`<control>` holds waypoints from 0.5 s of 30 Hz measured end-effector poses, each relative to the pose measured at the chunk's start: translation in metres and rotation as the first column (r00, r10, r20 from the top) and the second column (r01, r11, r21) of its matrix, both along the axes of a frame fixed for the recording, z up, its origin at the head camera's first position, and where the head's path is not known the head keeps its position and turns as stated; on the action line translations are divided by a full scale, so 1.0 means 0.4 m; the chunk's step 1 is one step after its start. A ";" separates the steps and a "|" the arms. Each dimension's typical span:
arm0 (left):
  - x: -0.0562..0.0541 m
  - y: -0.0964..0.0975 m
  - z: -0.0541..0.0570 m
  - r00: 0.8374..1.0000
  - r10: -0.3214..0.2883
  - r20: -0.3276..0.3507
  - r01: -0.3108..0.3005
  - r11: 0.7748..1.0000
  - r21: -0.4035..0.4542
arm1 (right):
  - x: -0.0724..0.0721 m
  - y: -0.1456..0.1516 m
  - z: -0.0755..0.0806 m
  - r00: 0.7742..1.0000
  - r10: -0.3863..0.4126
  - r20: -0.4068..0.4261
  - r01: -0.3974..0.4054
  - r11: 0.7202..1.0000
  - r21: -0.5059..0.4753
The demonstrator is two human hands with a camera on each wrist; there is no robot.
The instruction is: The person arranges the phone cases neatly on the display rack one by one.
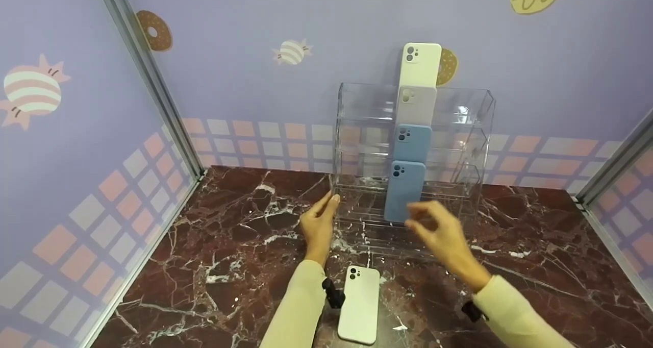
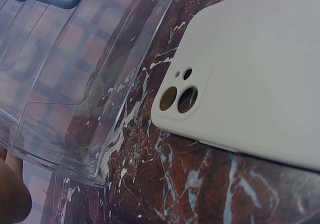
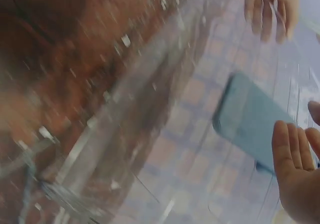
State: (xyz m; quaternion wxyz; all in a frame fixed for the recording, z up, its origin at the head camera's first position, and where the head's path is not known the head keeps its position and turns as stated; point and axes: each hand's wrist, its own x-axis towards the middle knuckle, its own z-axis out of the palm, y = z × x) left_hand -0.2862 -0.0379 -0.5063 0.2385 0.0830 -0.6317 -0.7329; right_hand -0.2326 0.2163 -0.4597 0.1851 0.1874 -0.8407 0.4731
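Observation:
A clear plastic tiered rack (image 1: 413,89) holds a column of phone cases: a cream case (image 1: 421,72) at the top, a pale grey case (image 1: 416,108), a blue case (image 1: 412,144) and a lower blue case (image 1: 404,197) in front. My right hand (image 1: 441,230) is at that lowest case's bottom right corner, thumb and fingers apart, holding nothing. At the rack's left side, my left hand (image 1: 319,228) touches the edge with its fingers extended; they show through the plastic in the right wrist view. A white phone case (image 2: 250,79) lies flat on the table, camera holes facing up.
The dark red marble-patterned table (image 1: 229,225) runs back to a purple wall (image 1: 229,72) printed with sweets and squares. Metal posts (image 1: 158,88) stand at the corners. The rack stands close to the back wall. Black wrist mounts (image 1: 334,293) sit at the sleeves.

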 end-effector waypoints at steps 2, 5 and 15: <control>0.001 0.001 0.001 1.000 -0.002 -0.010 0.002 1.000 0.007 | 0.021 -0.010 -0.017 0.999 0.028 0.035 -0.028 1.000 0.012; 0.000 0.001 -0.001 1.000 0.006 -0.024 -0.006 1.000 0.002 | 0.047 -0.026 -0.039 0.993 0.066 0.097 -0.069 0.997 0.025; -0.003 -0.001 -0.002 1.000 -0.005 -0.014 0.005 1.000 -0.003 | 0.090 -0.069 -0.114 0.934 0.252 0.255 -0.286 0.952 0.109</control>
